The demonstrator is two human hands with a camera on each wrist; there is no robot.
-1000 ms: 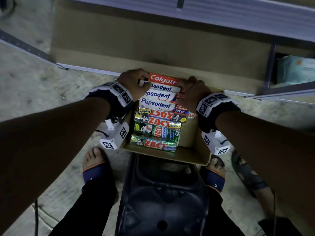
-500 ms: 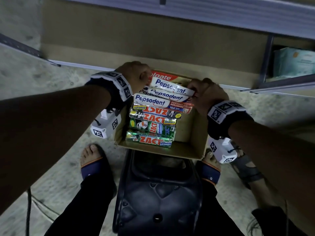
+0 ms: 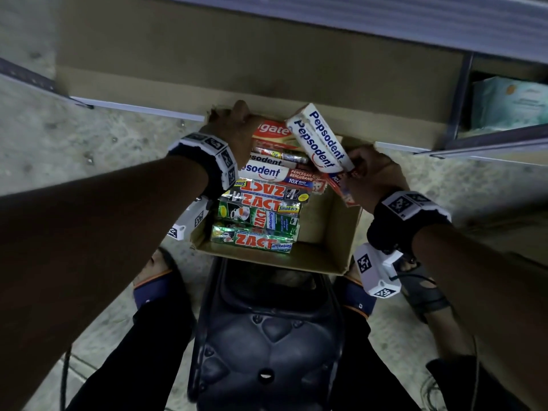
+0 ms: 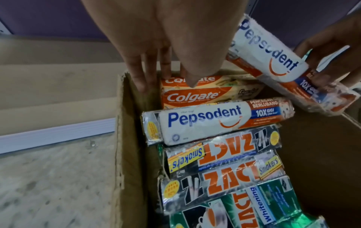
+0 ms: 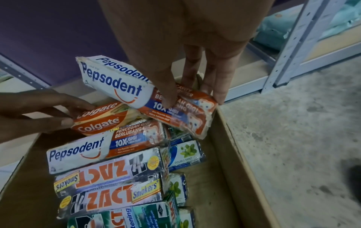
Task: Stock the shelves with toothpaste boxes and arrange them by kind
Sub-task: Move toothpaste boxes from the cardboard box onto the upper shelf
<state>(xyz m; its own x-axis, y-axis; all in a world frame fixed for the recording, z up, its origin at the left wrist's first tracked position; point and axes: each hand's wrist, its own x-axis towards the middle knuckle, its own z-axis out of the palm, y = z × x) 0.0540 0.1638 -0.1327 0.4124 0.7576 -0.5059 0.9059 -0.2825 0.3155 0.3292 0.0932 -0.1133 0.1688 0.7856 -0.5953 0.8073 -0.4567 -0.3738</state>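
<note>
1. Currently, the cardboard carton [image 3: 344,229] is sitting on the floor against the bottom shelf [image 3: 237,54], holding a row of toothpaste packs along its left side.
2. From the near end, the row is showing green ZACT Whitening packs [image 3: 252,240], black ZACT Smokers packs [image 4: 222,155], a Pepsodent pack [image 4: 203,120] and a Colgate pack [image 4: 195,95] at the far end.
3. Blue Double Mint boxes [image 5: 185,152] are lying beside the row, lower in the carton.
4. The right hand [image 3: 373,176] is pinching a raised Pepsodent bundle [image 3: 320,140] by its red end, thumb on top, fingers beneath; the bundle is tilting above the carton's far right corner.
5. The left hand [image 3: 234,126] is gripping the Colgate pack's left end, its fingers reaching down beside the carton wall.
</note>
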